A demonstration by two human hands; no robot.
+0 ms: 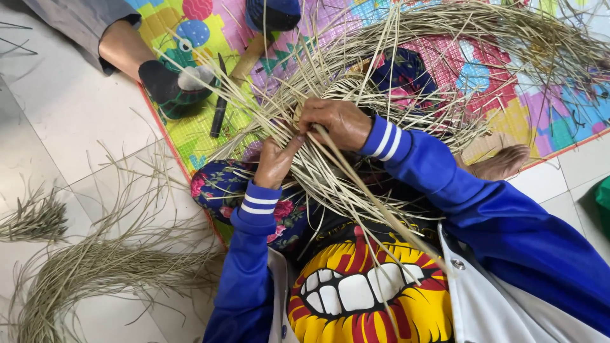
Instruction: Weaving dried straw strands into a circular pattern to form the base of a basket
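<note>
Left hand [274, 162]: fingers pinching straw strands [330, 178] of the weave [337, 89].
Right hand [335, 122]: fingers curling over the same strands, gripping them.
Nearby: loose straw [95, 267] lying on the floor [70, 108].

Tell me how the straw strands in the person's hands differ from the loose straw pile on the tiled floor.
The pale straw strands being woven are interlaced and gripped by the left hand and right hand, fanning outward. The loose straw pile on the floor lies untouched, curved and tangled. Both are thin, dry, beige fibres.
</note>
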